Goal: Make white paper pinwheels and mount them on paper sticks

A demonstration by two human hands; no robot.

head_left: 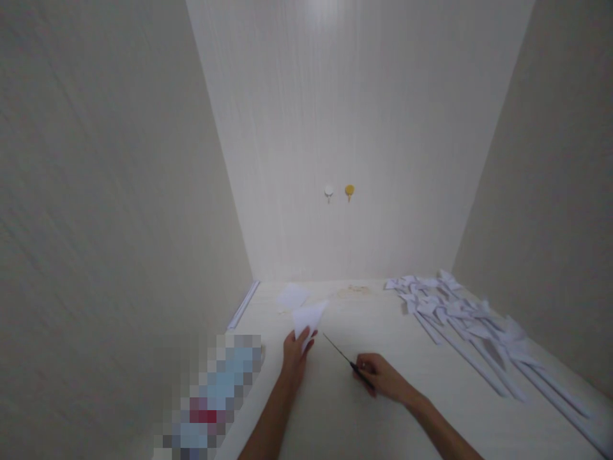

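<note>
From where I stand, the white table spreads out with a pile of folded white paper on sticks from two to four o'clock. A pixelated object sits at eight, its details hidden. The left hand pinches a white sheet at eleven; the right hand grips a thin dark-handled tool, its tip pointing toward ten or eleven, near that sheet. A loose sheet lies just beyond, a rolled strip at ten. Two small hooks hang on the wall at twelve.
</note>
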